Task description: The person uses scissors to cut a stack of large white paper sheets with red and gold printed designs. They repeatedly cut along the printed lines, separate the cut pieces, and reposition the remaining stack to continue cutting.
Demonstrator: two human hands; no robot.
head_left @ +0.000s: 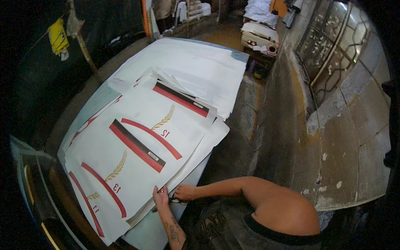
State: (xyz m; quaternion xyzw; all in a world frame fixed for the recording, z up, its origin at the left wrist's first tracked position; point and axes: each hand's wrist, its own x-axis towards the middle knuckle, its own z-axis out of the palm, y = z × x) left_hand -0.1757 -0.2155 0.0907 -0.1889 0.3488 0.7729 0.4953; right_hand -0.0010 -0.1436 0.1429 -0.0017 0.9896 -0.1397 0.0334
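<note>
A large white printed sheet (pixel 137 146) lies on a stack of similar sheets, with red and black bands, red curves, gold leaf sprays and mirrored numerals. At its near right edge my left hand (pixel 161 196) is closed, thumb and fingers pinching the paper's border. My right hand (pixel 184 192) is just right of it, curled into a fist beside the table edge. A small dark thing shows below the right fist, too little of it visible to name. More sheet edges (pixel 208 139) stick out under the printed one on the right.
Piled white sheets (pixel 179 58) cover the table's far part. The pale blue tabletop (pixel 146 233) shows at the near edge. A rough wall with a grated window (pixel 333 46) runs along the right. Farther back stands a cluttered small table (pixel 260 33); a yellow bag (pixel 58 35) hangs left.
</note>
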